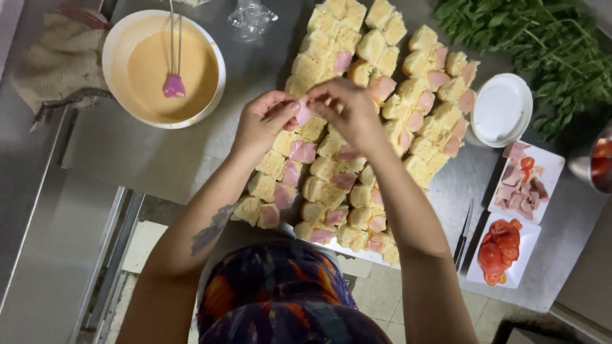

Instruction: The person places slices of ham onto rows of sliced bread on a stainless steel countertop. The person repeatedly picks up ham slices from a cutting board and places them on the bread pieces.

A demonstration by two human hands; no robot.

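While rows of bread cubes [357,127] with pink ham tucked in cover the steel counter [146,153] under my hands, other things ring them: a bowl of batter [162,67] with a pink whisk [173,85] far left, a cloth [60,57] beyond it, a white lid [502,109] and greens [542,44] to the right, then a plate of ham scraps [526,181], a plate of tomato slices [500,251] and a knife [463,236] beside it. Nothing blocks the hands.

The ham piece [303,113] sits between both grips, just above the cubes. My left hand [264,121] pinches its left edge with thumb and fingertips; my right hand [350,111] is closed on its right edge, fingers curled down. Both forearms reach forward from my body, wrists bent inward so the hands meet.
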